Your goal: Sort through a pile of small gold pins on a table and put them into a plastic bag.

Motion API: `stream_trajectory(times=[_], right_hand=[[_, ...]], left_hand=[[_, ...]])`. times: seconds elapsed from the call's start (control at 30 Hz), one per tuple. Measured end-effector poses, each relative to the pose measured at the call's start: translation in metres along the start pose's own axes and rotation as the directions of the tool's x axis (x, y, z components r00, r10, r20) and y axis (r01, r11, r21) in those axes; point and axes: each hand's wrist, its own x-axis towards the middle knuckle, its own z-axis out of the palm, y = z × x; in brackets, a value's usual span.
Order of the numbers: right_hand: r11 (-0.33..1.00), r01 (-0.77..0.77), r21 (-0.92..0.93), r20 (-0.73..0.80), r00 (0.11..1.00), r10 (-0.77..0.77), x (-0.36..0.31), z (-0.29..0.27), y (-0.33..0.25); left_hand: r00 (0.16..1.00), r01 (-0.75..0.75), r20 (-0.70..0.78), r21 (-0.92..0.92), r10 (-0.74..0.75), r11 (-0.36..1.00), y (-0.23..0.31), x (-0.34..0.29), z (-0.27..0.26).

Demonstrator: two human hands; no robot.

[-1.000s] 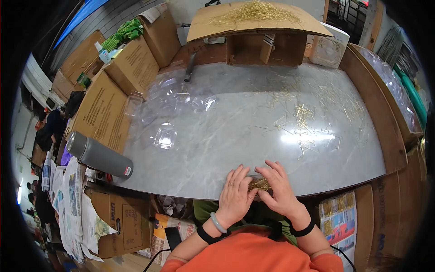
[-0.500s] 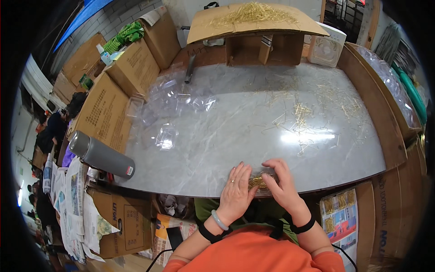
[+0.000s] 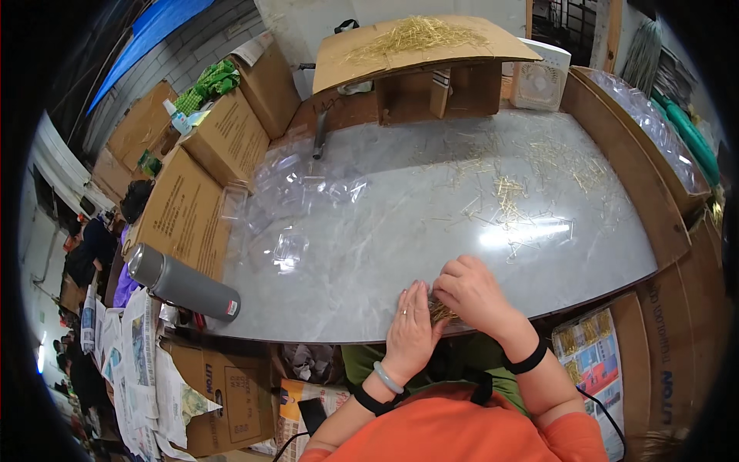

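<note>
A small bundle of thin gold-coloured wire pins lies at the near edge of the grey table, between my hands and partly hidden by them. My left hand rests along its left side, fingers stretched forward and thumb against the bundle, so it is held there. Over its far end bends my right hand, its fingers drawn together close to the left fingertips. What those right fingers pinch, if anything, is too small to see. Loose gold wire pins are scattered farther right on the tabletop.
Clear plastic boxes cluster at the table's left. A grey bottle lies tilted at the left edge. At the back, a cardboard shelf carries a heap of pins, beside a white fan. Cardboard walls border the right side.
My right hand has shifted over the far end of the bundle, and its fingers have gone from spread to drawn together. The left hand stays beside the bundle. The view has turned slightly.
</note>
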Motion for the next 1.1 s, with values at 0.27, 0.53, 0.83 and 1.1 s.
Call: stream_trajectory(times=[0.27,0.53,0.83,1.1], right_hand=[[0.868,-0.323,0.377,0.007,0.938,0.346,-0.036,-0.026,0.009],[0.82,-0.367,0.439,-0.044,0.903,0.428,-0.074,-0.018,-0.009],[0.618,-0.554,0.558,-0.024,0.733,0.679,-0.076,-0.009,-0.039],[0.908,-0.361,-0.212,-0.142,0.931,0.337,-0.078,-0.02,-0.046]], left_hand=[[0.997,0.002,0.081,-0.035,0.001,0.999,0.001,0.004,-0.01],[0.982,-0.126,0.133,-0.041,0.131,0.991,0.005,0.02,-0.012],[0.988,-0.106,0.111,-0.001,0.106,0.994,0.002,0.013,-0.001],[0.989,-0.108,0.1,-0.048,0.113,0.993,-0.002,0.015,0.001]])
